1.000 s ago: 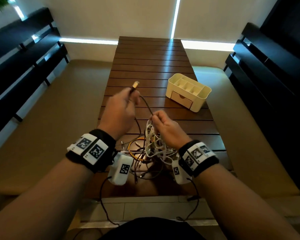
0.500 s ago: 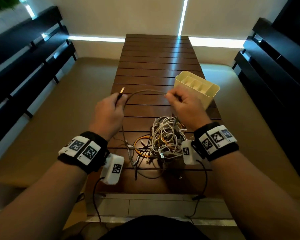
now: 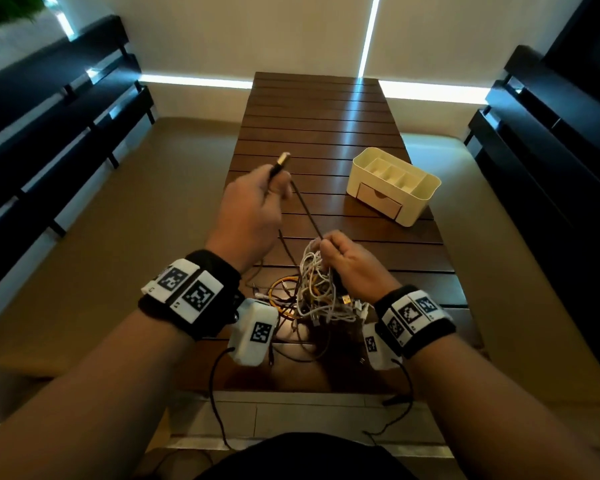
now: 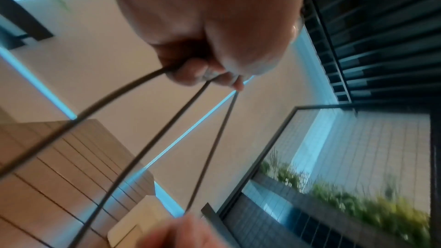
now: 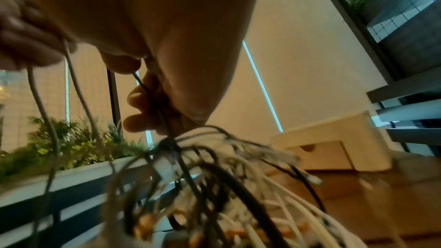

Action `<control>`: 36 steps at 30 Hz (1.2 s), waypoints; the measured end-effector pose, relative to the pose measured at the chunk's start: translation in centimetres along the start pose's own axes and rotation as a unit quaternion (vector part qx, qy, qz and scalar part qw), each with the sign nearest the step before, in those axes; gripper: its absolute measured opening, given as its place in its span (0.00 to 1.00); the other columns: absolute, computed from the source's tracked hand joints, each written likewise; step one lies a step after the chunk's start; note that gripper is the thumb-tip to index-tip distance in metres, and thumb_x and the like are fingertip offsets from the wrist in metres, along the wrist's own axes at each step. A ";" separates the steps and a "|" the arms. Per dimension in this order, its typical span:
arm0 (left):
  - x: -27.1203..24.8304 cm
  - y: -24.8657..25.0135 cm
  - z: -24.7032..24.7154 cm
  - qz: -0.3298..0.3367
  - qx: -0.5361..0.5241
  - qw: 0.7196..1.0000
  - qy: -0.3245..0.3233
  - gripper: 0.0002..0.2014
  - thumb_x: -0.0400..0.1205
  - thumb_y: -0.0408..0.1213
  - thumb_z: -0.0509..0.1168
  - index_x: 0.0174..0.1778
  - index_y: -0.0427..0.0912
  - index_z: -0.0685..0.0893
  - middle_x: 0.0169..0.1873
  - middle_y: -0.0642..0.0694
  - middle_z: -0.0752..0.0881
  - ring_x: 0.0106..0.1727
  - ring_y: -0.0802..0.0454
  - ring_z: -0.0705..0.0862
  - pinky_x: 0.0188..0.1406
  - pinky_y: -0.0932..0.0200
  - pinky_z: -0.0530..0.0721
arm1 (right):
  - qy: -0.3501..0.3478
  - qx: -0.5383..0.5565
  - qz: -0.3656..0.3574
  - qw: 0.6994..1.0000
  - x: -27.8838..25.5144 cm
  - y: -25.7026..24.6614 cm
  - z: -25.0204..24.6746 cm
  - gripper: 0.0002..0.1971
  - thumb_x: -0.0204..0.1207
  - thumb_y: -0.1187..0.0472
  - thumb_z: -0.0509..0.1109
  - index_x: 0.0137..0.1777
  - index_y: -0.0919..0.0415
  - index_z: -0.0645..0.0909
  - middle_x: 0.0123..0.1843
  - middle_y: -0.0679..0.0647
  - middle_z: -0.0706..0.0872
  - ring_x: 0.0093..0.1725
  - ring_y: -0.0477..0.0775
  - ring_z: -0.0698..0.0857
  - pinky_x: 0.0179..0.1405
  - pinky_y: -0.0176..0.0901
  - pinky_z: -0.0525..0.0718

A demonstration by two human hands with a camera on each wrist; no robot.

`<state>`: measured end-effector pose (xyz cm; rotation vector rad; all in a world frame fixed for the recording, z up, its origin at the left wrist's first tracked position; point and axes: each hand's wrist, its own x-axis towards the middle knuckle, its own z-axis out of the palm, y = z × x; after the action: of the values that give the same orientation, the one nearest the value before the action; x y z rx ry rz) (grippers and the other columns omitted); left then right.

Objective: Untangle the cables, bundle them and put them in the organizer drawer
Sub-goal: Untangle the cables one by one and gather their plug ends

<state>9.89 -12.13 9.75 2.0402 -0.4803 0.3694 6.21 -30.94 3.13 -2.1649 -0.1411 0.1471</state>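
The left hand (image 3: 253, 209) pinches a thin black cable (image 3: 305, 211) near its metal plug; the right hand (image 3: 350, 261) grips the same taut strand above the tangled white, orange and black cable pile (image 3: 312, 292).

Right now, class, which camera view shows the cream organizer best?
The head view: the whole cream organizer sits on the wooden table, its top compartments and shut drawer plain. The right wrist view shows only its blurred drawer side behind the cable tangle. The left wrist view catches just a blurred corner.
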 end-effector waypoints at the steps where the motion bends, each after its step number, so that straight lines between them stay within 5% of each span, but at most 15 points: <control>1: 0.0 0.0 -0.3 -0.009 -0.024 0.999 0.020 0.15 0.91 0.43 0.56 0.41 0.45 0.80 0.26 0.54 0.73 0.22 0.60 0.68 0.21 0.63 0.65 | 0.008 -0.005 0.010 1.000 -0.1 0.3 0.1 0.14 0.90 0.50 0.55 0.57 0.52 0.81 0.45 0.56 0.84 0.44 0.59 0.84 0.50 0.62 0.84; 3: -0.4 -0.2 -0.7 -0.046 -0.053 0.997 0.036 0.15 0.92 0.43 0.55 0.42 0.43 0.80 0.26 0.52 0.73 0.21 0.61 0.67 0.19 0.66 0.65 | 0.059 0.011 0.016 0.998 0.2 0.0 -0.5 0.13 0.90 0.51 0.55 0.53 0.52 0.80 0.45 0.53 0.83 0.45 0.58 0.83 0.47 0.60 0.85; 4: -0.6 -0.6 -0.9 -0.076 -0.056 0.995 0.029 0.15 0.92 0.42 0.55 0.41 0.44 0.80 0.26 0.52 0.72 0.21 0.62 0.67 0.19 0.67 0.65 | 0.107 0.042 0.007 0.993 0.5 -0.5 -1.3 0.12 0.90 0.52 0.56 0.51 0.52 0.80 0.44 0.50 0.81 0.44 0.51 0.82 0.44 0.51 0.83; 7: -1.1 -2.2 -1.2 -0.181 0.004 0.981 -0.074 0.16 0.91 0.42 0.55 0.40 0.46 0.81 0.26 0.51 0.75 0.21 0.61 0.68 0.19 0.66 0.66 | 0.238 0.109 -0.081 0.962 1.6 -2.8 -4.5 0.11 0.88 0.56 0.62 0.43 0.46 0.78 0.40 0.41 0.79 0.39 0.34 0.77 0.42 0.31 0.75; 10: -1.6 -3.3 -1.2 -0.213 0.059 0.966 -0.133 0.14 0.91 0.43 0.56 0.43 0.49 0.84 0.34 0.53 0.86 0.30 0.57 0.79 0.27 0.61 0.72 | 0.209 0.057 -0.121 0.969 2.1 -3.6 -5.2 0.08 0.86 0.56 0.65 0.44 0.45 0.79 0.40 0.40 0.79 0.39 0.35 0.77 0.41 0.28 0.74; 15: -1.9 -2.8 -1.0 -0.111 0.030 0.993 -0.029 0.11 0.90 0.43 0.59 0.62 0.50 0.85 0.45 0.51 0.86 0.41 0.57 0.81 0.43 0.59 0.77 | 0.105 -0.018 -0.109 0.988 1.7 -1.9 -2.1 0.13 0.85 0.60 0.67 0.43 0.40 0.78 0.43 0.45 0.79 0.40 0.35 0.76 0.42 0.29 0.73; 18: -1.5 -1.3 0.6 -0.059 0.060 0.987 -0.138 0.12 0.90 0.44 0.59 0.63 0.49 0.85 0.51 0.49 0.88 0.50 0.53 0.84 0.49 0.54 0.80 | 0.099 -0.013 -0.129 0.987 1.5 -2.3 -1.4 0.11 0.84 0.62 0.68 0.44 0.43 0.79 0.42 0.45 0.79 0.39 0.34 0.77 0.40 0.23 0.72; 21: -1.4 -0.2 1.9 -0.067 0.090 0.969 -0.219 0.12 0.90 0.43 0.58 0.42 0.51 0.82 0.34 0.53 0.85 0.34 0.58 0.80 0.35 0.59 0.72 | 0.126 0.008 -0.128 0.984 1.2 -3.0 -1.7 0.06 0.85 0.62 0.67 0.47 0.50 0.81 0.40 0.43 0.78 0.38 0.34 0.77 0.39 0.26 0.74; 24: -1.2 0.6 1.6 -0.018 0.079 0.988 -0.129 0.14 0.90 0.41 0.57 0.39 0.51 0.78 0.29 0.55 0.78 0.27 0.60 0.73 0.28 0.59 0.66 | 0.093 0.045 -0.072 0.992 0.1 -2.2 -1.7 0.07 0.87 0.54 0.63 0.48 0.47 0.81 0.37 0.45 0.80 0.35 0.40 0.77 0.37 0.37 0.77; 27: -0.8 1.0 0.6 0.004 -0.027 1.000 -0.012 0.15 0.91 0.42 0.56 0.39 0.49 0.80 0.27 0.55 0.75 0.25 0.60 0.69 0.23 0.61 0.66 | 0.030 0.020 -0.006 0.999 -1.0 -0.5 -0.2 0.11 0.88 0.49 0.58 0.48 0.46 0.80 0.43 0.57 0.85 0.41 0.56 0.83 0.43 0.53 0.83; 29: -1.3 0.9 0.4 -0.003 -0.050 0.999 0.013 0.15 0.91 0.43 0.56 0.40 0.46 0.81 0.27 0.54 0.75 0.25 0.59 0.69 0.24 0.59 0.67 | 0.044 0.017 0.008 0.999 -0.8 -0.1 0.2 0.12 0.89 0.50 0.57 0.48 0.49 0.80 0.42 0.57 0.83 0.41 0.59 0.83 0.43 0.56 0.83; 31: -2.2 0.1 0.4 -0.046 -0.045 0.998 -0.005 0.16 0.91 0.43 0.55 0.39 0.46 0.80 0.26 0.53 0.75 0.24 0.57 0.69 0.24 0.57 0.67 | 0.098 0.038 0.009 0.994 -0.1 -0.3 -0.8 0.12 0.90 0.51 0.56 0.47 0.50 0.78 0.40 0.52 0.80 0.37 0.54 0.80 0.38 0.52 0.81; 34: -3.4 -2.2 0.4 -0.159 -0.001 0.980 -0.116 0.17 0.91 0.43 0.56 0.37 0.47 0.81 0.23 0.53 0.75 0.22 0.57 0.69 0.25 0.57 0.68 | 0.219 0.051 -0.049 0.973 1.1 -1.1 -3.6 0.10 0.88 0.53 0.61 0.48 0.51 0.81 0.42 0.47 0.81 0.41 0.47 0.81 0.42 0.43 0.79; 36: -3.9 -3.1 0.4 -0.206 0.030 0.962 -0.178 0.17 0.91 0.44 0.56 0.39 0.46 0.83 0.26 0.52 0.82 0.25 0.55 0.76 0.29 0.56 0.74 | 0.216 0.016 -0.093 0.972 1.6 -1.2 -4.2 0.06 0.86 0.55 0.64 0.49 0.53 0.82 0.43 0.45 0.82 0.45 0.47 0.82 0.44 0.41 0.79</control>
<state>7.98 -10.38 5.52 2.2093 -0.2457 -0.2416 8.43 -33.46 6.39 -2.0876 -0.0873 -0.4258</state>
